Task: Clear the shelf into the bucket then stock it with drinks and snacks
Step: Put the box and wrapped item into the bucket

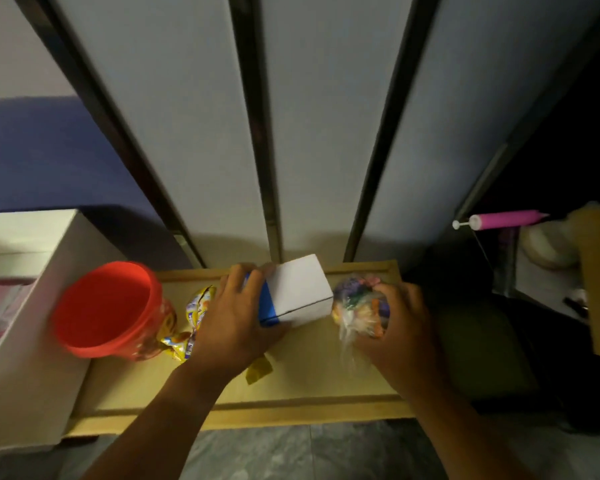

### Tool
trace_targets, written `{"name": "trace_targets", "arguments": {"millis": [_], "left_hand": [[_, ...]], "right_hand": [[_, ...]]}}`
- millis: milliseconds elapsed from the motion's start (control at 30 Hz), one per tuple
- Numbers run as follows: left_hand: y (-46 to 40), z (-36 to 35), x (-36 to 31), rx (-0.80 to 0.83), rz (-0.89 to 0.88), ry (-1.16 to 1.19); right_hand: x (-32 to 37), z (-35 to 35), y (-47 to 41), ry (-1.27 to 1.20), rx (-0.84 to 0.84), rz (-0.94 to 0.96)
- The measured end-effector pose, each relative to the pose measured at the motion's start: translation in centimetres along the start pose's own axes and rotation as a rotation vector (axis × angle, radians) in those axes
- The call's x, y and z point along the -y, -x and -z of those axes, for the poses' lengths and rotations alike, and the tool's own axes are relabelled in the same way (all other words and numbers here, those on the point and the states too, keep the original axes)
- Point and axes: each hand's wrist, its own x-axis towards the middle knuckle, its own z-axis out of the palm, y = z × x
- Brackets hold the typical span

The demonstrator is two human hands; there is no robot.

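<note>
Your left hand (234, 317) grips the white and blue box (297, 292), fingers curled over its blue end, while your right hand (397, 327) clutches a clear bag of colourful snacks (359, 303) just beside it. Both sit above the pale wooden shelf (305, 379). The red bucket (106, 308) stands at the shelf's left end, with yellow wrappers (196, 306) between it and your left hand.
</note>
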Motion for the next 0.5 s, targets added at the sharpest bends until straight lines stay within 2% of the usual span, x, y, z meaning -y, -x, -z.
{"name": "trace_targets", "arguments": {"millis": [100,267,400,500], "left_hand": [[0.6,1.4,-1.3,-0.072,-0.02,0.048],[2.3,3.2,-5.2,-0.084,-0.068,0.114],[4.8,2.1,-10.3,0.041,-0.169,0.264],[7.4,-0.7,-14.6,0.161,-0.312,0.342]], "right_hand": [[0.1,1.4,1.5,-0.049,-0.034,-0.027],[0.3,7.2,6.9,-0.169,-0.13,-0.106],[-1.5,12.7,14.1,-0.175,-0.262,-0.165],[-4.7,15.8,20.9,-0.115,-0.3,-0.306]]}}
